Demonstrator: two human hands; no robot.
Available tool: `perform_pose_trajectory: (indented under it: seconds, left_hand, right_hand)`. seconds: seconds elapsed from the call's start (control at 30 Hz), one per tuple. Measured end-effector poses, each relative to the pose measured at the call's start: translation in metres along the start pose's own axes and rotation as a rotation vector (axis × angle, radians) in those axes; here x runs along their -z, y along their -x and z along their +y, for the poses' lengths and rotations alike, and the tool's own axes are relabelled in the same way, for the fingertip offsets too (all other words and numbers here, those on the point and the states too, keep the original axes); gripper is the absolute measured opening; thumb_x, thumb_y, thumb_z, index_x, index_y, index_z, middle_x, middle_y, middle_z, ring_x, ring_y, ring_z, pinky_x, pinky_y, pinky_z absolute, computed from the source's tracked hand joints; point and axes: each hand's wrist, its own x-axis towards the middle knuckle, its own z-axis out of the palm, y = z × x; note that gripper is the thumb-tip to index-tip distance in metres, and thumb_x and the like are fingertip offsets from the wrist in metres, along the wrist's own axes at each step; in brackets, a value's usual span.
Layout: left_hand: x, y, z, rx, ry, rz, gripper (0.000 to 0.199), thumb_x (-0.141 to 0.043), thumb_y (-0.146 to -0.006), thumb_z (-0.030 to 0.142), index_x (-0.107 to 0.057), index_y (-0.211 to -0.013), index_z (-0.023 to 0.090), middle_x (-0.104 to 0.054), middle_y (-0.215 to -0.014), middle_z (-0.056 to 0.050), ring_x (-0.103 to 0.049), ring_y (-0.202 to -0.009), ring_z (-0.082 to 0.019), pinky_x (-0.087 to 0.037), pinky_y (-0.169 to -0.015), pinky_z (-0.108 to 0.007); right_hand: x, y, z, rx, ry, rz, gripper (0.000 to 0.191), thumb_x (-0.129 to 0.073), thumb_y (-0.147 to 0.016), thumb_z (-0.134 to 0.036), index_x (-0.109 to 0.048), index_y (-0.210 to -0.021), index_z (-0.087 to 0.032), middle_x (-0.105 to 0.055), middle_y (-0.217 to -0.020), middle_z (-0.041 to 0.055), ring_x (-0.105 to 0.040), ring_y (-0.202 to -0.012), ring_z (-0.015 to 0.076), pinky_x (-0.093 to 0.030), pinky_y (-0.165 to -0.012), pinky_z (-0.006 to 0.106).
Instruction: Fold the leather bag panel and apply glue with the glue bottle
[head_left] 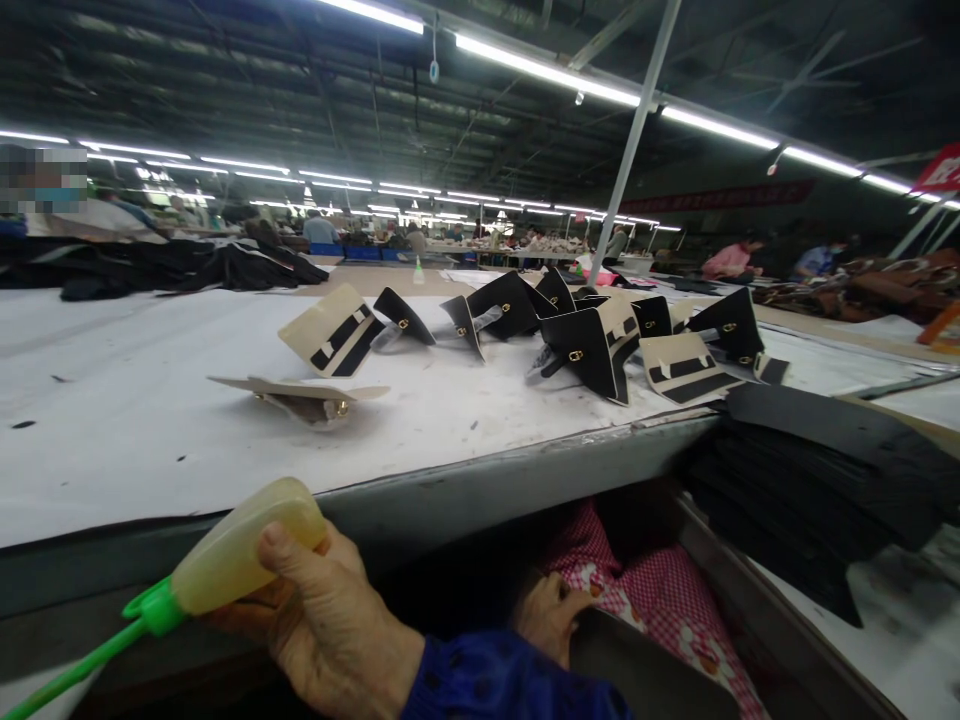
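Observation:
My right hand [337, 615] reaches across to the left, closed around a squeeze bottle [251, 545] of yellowish liquid. The bottle is tilted, its long green nozzle [82, 665] pointing down to the left. Lower and further right, my left hand [551, 612] grips the edge of a dark flat panel [637, 660] over my lap; the blue right sleeve [510, 680] partly covers this hand. On the white table ahead, a beige-backed flap piece [300, 397] lies nearest the bottle. Several black and beige flap pieces with gold clasps [581, 350] stand behind it.
A stack of black panels [825, 490] is at the right, by the table edge [487, 480]. Dark material [150, 262] is piled at the far left. Another green-tipped bottle [418, 272] stands further back, near a pole [630, 150]. Other people work in the background.

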Motion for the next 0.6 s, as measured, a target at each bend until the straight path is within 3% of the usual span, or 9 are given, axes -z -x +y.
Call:
perform_pose_trajectory:
  seconds: [0.27, 0.43, 0.6]
  left_hand:
    - [-0.004, -0.005, 0.002, 0.019, -0.066, -0.027, 0.046, -0.064, -0.083, 0.004, -0.056, -0.126, 0.018, -0.06, -0.121, -0.008, -0.058, -0.112, -0.025, -0.054, -0.093, -0.044]
    - [-0.011, -0.004, -0.002, -0.003, -0.099, -0.013, 0.045, -0.063, -0.085, 0.004, -0.056, -0.127, 0.019, -0.06, -0.118, -0.007, -0.059, -0.11, -0.025, -0.055, -0.091, -0.044]
    - [-0.015, -0.005, -0.004, -0.016, -0.132, -0.009, 0.044, -0.063, -0.086, 0.005, -0.056, -0.127, 0.019, -0.061, -0.117, -0.007, -0.06, -0.109, -0.024, -0.056, -0.089, -0.043]
  right_hand:
    - [0.002, -0.003, 0.001, -0.008, -0.004, 0.0, 0.082, -0.097, -0.042, -0.045, -0.058, -0.108, -0.015, -0.067, -0.095, 0.0045, -0.069, -0.08, 0.0165, -0.06, -0.06, 0.022]
    - [0.003, -0.004, 0.001, -0.009, -0.008, 0.003, 0.083, -0.098, -0.039, -0.046, -0.059, -0.106, -0.016, -0.066, -0.093, 0.0037, -0.068, -0.078, 0.0155, -0.055, -0.052, 0.018]
    - [0.001, -0.004, 0.0, -0.008, -0.001, 0.023, 0.08, -0.098, -0.039, -0.043, -0.06, -0.104, -0.017, -0.066, -0.093, 0.0032, -0.068, -0.079, 0.0155, -0.06, -0.057, 0.021]
